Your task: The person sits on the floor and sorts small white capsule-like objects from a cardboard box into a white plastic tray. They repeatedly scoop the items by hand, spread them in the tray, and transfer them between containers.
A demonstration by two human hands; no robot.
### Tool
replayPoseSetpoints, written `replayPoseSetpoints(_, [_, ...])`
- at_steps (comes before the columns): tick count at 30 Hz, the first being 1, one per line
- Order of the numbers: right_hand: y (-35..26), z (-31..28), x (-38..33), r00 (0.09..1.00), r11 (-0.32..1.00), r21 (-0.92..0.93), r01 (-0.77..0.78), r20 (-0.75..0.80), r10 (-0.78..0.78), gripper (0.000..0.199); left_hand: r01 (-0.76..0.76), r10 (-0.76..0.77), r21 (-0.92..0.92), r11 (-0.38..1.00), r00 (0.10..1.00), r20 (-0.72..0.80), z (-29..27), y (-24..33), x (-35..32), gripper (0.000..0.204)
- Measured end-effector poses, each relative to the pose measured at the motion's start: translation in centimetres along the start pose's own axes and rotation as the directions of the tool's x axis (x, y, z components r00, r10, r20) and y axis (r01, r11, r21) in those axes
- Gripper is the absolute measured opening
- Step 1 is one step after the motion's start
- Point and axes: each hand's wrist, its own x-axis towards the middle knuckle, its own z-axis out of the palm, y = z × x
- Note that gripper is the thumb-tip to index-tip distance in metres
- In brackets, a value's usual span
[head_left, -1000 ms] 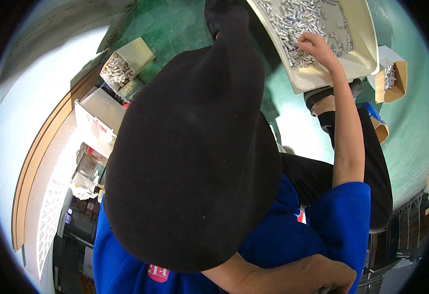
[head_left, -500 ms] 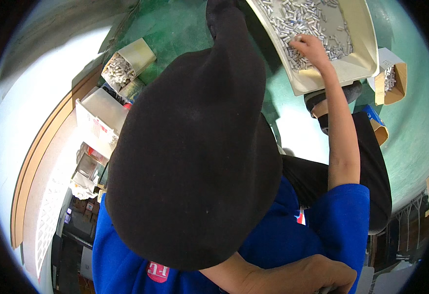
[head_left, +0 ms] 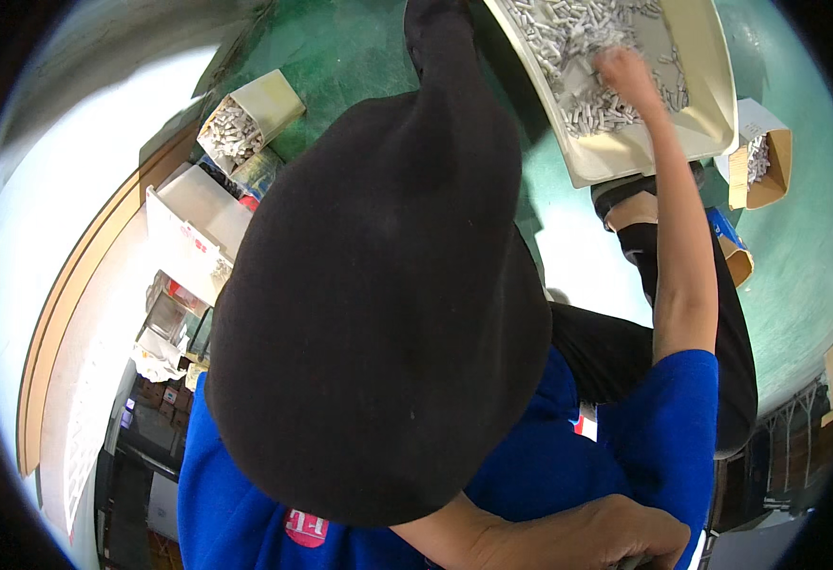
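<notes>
My right hand [head_left: 625, 76] reaches down over a large cream tray [head_left: 711, 133] and touches or hovers just above the small whitish-grey cylinders [head_left: 606, 114] spread in it. Motion blurs its fingers, so what they hold, if anything, does not show. Close to my body at the bottom edge, my left hand [head_left: 630, 532] is closed with its fingers curled under. A bit of something grey shows beneath them, too little to name. My black-trousered left leg [head_left: 369, 285] hides part of the left forearm.
Right of the tray stands a cut-open carton [head_left: 768, 180] with similar cylinders; a blue-and-brown box [head_left: 735, 256] lies nearer. At left are a cream container [head_left: 274, 104] full of cylinders [head_left: 234, 133] and a white box [head_left: 188, 223]. My right shoe [head_left: 625, 190] rests beside the tray's near edge.
My right hand has moved right and slightly up across the cylinders, its forearm swinging right. Some cylinders beneath it look shifted. The left hand stays closed in nearly the same place.
</notes>
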Motion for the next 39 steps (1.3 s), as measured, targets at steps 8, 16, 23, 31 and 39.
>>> replayPoseSetpoints(8, [-3.4, -6.2, 5.3, 0.900, 0.693, 0.616, -0.374, 0.062, 0.431, 0.023, 0.031, -0.032, -0.071, 0.997, 0.999, -0.015, 0.0, 0.6, 0.0, 0.018])
replayPoseSetpoints(16, [-10.6, 1.2, 10.7, 0.988, 0.954, -0.282, -0.099, -0.144, 0.060, 0.020, 0.017, -0.018, -0.057, 0.998, 1.000, -0.018, -0.6, 1.3, 0.5, 0.018])
replayPoseSetpoints(23, [-8.1, 0.2, 8.0, 0.965, 0.968, 0.028, -0.249, -0.078, 0.250, 0.032, -0.011, 0.010, -0.072, 0.997, 1.000, -0.008, -0.7, 1.8, 0.1, 0.019])
replayPoseSetpoints(31, [-8.2, -2.6, 11.1, 0.973, 0.919, -0.382, -0.093, -0.231, 0.003, 0.022, -0.019, 0.020, -0.083, 0.996, 1.000, 0.006, -1.0, 2.2, 0.1, 0.019])
replayPoseSetpoints(39, [-2.2, -1.0, 10.4, 0.975, 0.896, -0.443, 0.031, -0.183, -0.124, 0.023, -0.006, 0.008, -0.087, 0.996, 1.000, 0.022, -1.0, 2.6, -0.3, 0.019])
